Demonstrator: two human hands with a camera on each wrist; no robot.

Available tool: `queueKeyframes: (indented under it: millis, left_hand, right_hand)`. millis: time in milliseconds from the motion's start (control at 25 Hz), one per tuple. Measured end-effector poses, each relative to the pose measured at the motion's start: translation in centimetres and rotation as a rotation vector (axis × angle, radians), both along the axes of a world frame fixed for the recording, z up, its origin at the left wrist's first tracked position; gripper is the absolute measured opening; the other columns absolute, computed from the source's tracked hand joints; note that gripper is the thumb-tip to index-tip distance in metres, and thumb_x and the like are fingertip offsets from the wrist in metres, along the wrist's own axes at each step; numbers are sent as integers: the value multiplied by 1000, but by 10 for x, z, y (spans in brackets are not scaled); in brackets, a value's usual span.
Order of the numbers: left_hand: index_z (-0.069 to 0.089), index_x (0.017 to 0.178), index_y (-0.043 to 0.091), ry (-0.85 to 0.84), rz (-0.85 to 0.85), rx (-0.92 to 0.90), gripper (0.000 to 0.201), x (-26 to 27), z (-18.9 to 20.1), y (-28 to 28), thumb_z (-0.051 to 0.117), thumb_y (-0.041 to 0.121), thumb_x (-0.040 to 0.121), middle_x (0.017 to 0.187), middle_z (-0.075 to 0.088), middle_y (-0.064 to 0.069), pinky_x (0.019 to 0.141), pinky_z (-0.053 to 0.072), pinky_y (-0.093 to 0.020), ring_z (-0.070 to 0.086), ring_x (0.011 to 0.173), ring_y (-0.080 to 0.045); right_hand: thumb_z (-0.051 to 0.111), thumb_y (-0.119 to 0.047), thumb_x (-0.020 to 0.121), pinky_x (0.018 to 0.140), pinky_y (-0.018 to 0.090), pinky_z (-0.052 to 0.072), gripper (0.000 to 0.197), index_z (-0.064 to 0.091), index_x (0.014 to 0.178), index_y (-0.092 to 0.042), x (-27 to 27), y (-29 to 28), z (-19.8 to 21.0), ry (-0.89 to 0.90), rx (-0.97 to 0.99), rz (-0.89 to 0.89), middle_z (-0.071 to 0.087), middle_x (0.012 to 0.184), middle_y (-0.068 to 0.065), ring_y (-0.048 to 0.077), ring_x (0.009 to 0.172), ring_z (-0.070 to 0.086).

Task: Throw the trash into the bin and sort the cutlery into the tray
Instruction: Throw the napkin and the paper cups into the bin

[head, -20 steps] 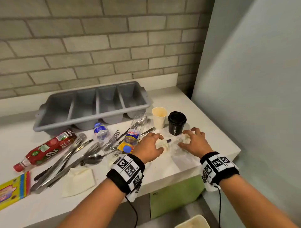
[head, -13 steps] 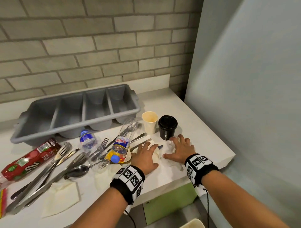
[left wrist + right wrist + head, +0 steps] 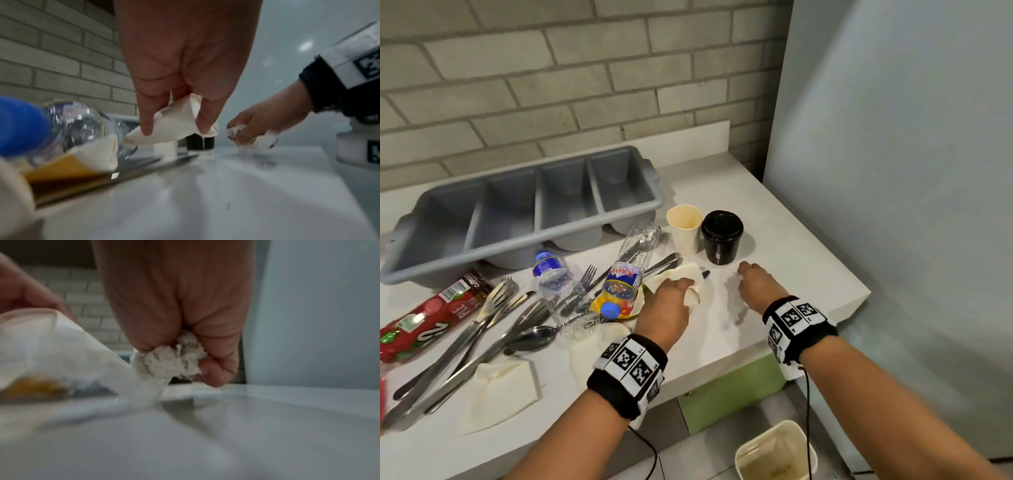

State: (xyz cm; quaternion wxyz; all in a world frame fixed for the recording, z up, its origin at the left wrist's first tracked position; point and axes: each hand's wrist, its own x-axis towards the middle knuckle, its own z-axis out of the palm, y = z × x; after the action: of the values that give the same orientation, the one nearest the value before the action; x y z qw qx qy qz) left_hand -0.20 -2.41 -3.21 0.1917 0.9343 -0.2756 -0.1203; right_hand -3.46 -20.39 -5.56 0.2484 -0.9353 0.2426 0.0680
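My left hand (image 3: 671, 301) pinches a cream paper napkin (image 3: 174, 129) just above the white counter (image 3: 774, 219), next to a clear bottle with yellow liquid (image 3: 625, 287). My right hand (image 3: 756, 284) grips a crumpled white tissue (image 3: 172, 360) in front of a black lidded cup (image 3: 722, 236). A beige paper cup (image 3: 684, 228) stands beside that cup. Forks, spoons and knives (image 3: 493, 318) lie in a heap at the left. The grey four-compartment cutlery tray (image 3: 524, 205) sits at the back. A beige bin (image 3: 777, 452) stands on the floor below the counter's edge.
A small water bottle (image 3: 551, 277) and a red bottle (image 3: 424, 318) lie among the cutlery. More napkins (image 3: 500, 387) lie near the front edge. A brick wall runs behind the counter; a grey panel (image 3: 893, 171) closes off the right side.
Both hands have closed: the left one lifted the napkin off the counter, the right one bunched the tissue into its fist. The head view has shifted lower, and the bin shows more.
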Motion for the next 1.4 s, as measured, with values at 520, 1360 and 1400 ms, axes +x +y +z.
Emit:
queueKeyframes:
  millis: [520, 1360, 1400]
  left_hand:
    - [60, 99, 43, 806, -249, -564, 45, -132, -72, 59, 74, 9, 74, 93, 72, 22, 75, 47, -1, 63, 85, 16]
    - [45, 135, 12, 1169, 39, 165, 49, -160, -591, -122, 61, 11, 88, 112, 55, -4, 72, 48, -30, 52, 100, -21]
    - [39, 139, 17, 1177, 12, 190, 56, -159, -597, -123, 62, 16, 88, 123, 53, -4, 85, 47, -33, 51, 109, -19]
  right_hand:
    - [47, -6, 93, 61, 23, 37, 15, 53, 107, -3, -191, 32, -108, -496, 300, -684, 59, 80, 14, 26, 71, 56]
    - [47, -22, 90, 111, 43, 27, 48, 35, 136, -13, -228, -24, -650, 297, 515, -801, 38, 142, 17, 36, 130, 37]
    - [50, -25, 90, 113, 43, 24, 57, 28, 142, -16, -231, -24, -654, 344, 518, -773, 30, 147, 16, 37, 134, 30]
